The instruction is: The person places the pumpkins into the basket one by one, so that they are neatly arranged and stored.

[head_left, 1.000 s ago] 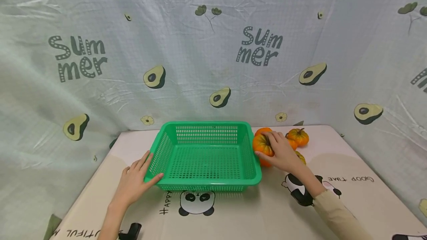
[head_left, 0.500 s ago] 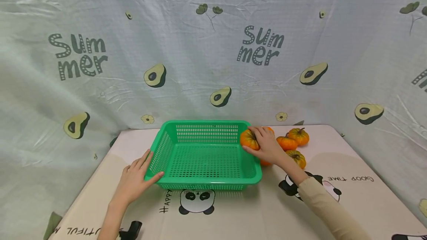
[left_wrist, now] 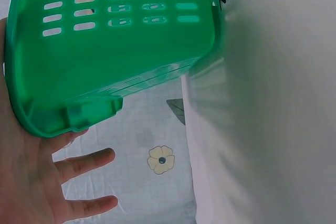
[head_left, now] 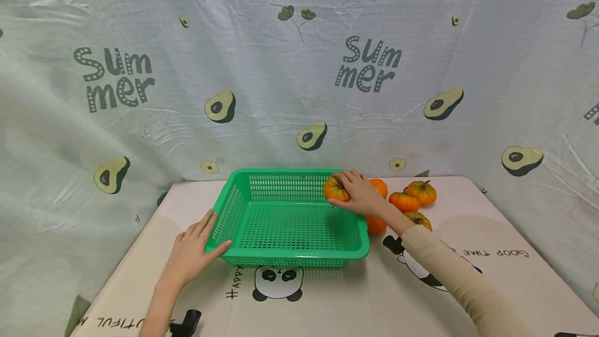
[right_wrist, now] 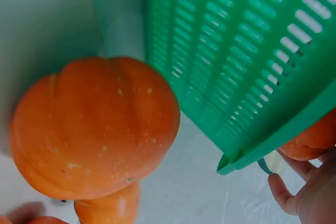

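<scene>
A green plastic basket (head_left: 290,225) with slotted walls stands on the table. My right hand (head_left: 360,194) holds a small orange pumpkin (head_left: 335,190) over the basket's right side, fingers on top and thumb below. In the right wrist view this pumpkin (right_wrist: 312,137) shows past the basket rim, partly cut off by the frame edge. My left hand (head_left: 189,248) rests on the basket's left front corner with fingers spread. The left wrist view shows its straight fingers (left_wrist: 89,163) beside the basket's outer wall (left_wrist: 105,61).
Right of the basket lie several more pumpkins, among them an orange one (head_left: 376,225) close to its wall and a striped one (head_left: 418,220) near my right forearm. A printed cloth (head_left: 299,66) hangs behind the table (head_left: 327,306).
My right hand has carried the pumpkin left, from beside the basket to over its right side. More of the pumpkins on the table show now. The left hand stays at the corner.
</scene>
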Motion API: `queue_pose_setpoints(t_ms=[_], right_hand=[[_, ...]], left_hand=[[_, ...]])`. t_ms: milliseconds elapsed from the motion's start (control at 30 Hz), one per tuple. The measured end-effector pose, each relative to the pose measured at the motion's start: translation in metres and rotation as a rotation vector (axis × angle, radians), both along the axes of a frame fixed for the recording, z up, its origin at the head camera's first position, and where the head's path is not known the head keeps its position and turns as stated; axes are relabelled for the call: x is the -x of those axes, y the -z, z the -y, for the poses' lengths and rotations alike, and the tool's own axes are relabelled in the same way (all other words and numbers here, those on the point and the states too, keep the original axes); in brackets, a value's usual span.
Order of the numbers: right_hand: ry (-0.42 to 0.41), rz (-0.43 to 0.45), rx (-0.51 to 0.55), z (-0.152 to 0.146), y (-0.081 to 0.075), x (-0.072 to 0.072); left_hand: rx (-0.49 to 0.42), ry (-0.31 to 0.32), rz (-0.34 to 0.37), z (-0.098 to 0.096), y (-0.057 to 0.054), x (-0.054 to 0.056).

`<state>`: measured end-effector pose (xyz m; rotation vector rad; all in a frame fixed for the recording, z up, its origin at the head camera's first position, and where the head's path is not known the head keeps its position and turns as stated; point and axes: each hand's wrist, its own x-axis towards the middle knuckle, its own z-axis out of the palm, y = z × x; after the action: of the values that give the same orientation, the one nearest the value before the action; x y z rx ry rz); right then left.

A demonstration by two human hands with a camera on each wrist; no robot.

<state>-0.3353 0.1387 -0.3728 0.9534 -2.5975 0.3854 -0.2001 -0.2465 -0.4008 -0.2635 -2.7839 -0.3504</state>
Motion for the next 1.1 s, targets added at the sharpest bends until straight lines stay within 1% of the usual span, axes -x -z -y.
queue_pose_setpoints(t_ms=[100, 233, 500, 600, 933, 1100], right_hand=[[-0.015, 0.005, -0.056, 0.002, 0.001, 0.007], [-0.025, 0.019, -0.098, 0.003, 0.000, 0.015], [-0.017, 0.060, -0.208, 0.008, -0.001, 0.028], [-0.025, 0.088, -0.240, 0.010, -0.001, 0.032], [-0.037, 0.139, -0.325, 0.018, -0.001, 0.035], [-0.031, 0.123, -0.396, 0.022, 0.000, 0.033]], left_hand=[[-0.001, 0.004, -0.003, 0.000, 0.000, 0.000], [0.003, 0.010, -0.006, 0.000, 0.000, 0.000], [0.028, 0.013, -0.020, 0.000, 0.001, 0.002], [0.043, 0.010, -0.024, 0.000, 0.001, 0.002], [0.077, 0.012, -0.021, 0.000, -0.001, 0.002], [0.079, 0.010, -0.016, 0.000, -0.002, 0.001]])
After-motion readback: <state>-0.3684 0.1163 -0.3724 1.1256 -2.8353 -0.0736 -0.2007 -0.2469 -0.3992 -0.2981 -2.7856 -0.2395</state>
